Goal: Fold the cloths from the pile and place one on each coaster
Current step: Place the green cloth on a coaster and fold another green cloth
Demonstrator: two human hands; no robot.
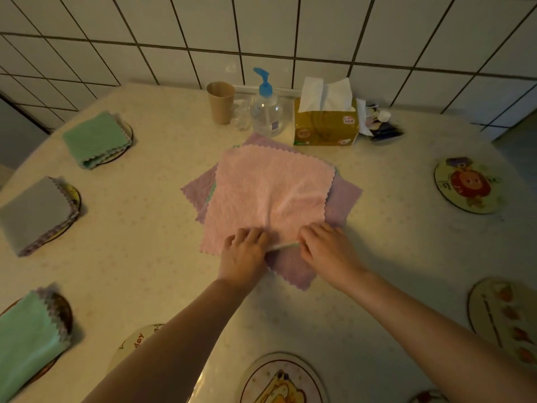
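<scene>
A pink cloth (270, 187) lies flat on top of the pile in the middle of the table, over a purple cloth (344, 199) and a thin green edge. My left hand (244, 254) and my right hand (328, 248) both pinch the pink cloth's near edge with curled fingers. Three folded cloths sit on coasters along the left: a green one (94, 139), a grey one (33, 213) and a second green one (26, 335). Bare coasters lie at the right (467, 186), the lower right (505, 318), the near middle (282, 379) and beside my left forearm (136, 344).
Against the tiled wall stand a brown cup (220, 101), a clear pump bottle (266, 109) with a blue top, a yellow tissue box (325, 123) and some small dark items (380, 126). The table's curved edge runs along the left.
</scene>
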